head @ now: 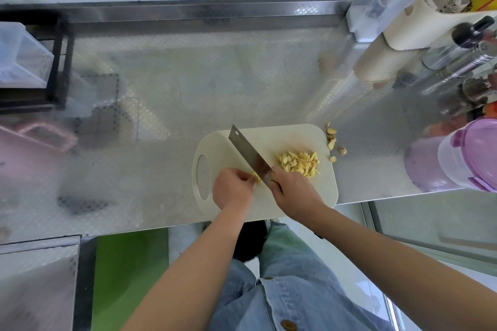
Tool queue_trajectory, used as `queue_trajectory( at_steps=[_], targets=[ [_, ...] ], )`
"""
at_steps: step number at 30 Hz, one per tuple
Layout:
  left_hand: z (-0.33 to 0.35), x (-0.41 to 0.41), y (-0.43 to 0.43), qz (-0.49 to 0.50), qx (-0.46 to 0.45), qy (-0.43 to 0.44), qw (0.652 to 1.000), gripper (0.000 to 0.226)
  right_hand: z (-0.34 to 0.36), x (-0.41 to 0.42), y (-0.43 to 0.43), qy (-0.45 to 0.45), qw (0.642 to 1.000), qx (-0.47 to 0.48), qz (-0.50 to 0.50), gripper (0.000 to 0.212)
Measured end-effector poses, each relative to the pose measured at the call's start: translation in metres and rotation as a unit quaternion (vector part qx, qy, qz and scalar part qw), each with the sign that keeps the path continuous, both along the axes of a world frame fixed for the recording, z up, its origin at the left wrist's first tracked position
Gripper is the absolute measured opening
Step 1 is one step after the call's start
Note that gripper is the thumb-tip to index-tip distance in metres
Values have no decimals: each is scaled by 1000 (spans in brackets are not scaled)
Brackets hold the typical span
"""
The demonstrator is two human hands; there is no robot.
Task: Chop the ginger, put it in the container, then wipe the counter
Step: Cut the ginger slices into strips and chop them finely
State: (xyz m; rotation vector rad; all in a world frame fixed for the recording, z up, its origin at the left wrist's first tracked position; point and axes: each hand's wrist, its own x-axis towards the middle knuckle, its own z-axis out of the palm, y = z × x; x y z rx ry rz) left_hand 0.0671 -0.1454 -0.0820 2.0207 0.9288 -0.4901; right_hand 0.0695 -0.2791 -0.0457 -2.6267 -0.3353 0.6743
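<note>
A cream cutting board (pixel 295 140) lies on the steel counter (pixel 174 88) near its front edge. My right hand (pixel 294 195) grips the handle of a cleaver (pixel 248 156), whose blade slants up to the left over the board. My left hand (pixel 232 188) pinches a small yellow piece of ginger (pixel 256 177) against the blade's left side. A pile of chopped ginger strips (pixel 298 164) sits on the board to the right of the blade. A clear container with a purple lid (pixel 468 156) stands at the counter's right edge.
Ginger peel scraps (pixel 334 142) lie on the counter just off the board's right edge. Bottles, a cream holder and a roll crowd the back right (pixel 443 43). A black rack with a clear bin (pixel 32 62) stands at the left, a pink basket (pixel 35 142) below it.
</note>
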Motion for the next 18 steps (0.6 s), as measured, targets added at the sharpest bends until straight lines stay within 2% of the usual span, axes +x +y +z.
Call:
queue_trajectory(
  at_steps=[9,18],
  targets=[
    [1,0,0,-5,3,3,1000,6,1,3,0,9,1000,-9,17,16],
    [1,1,2,-11,-3,-4,1000,7,-6,-3,11,5,999,-49,24,6]
  ],
)
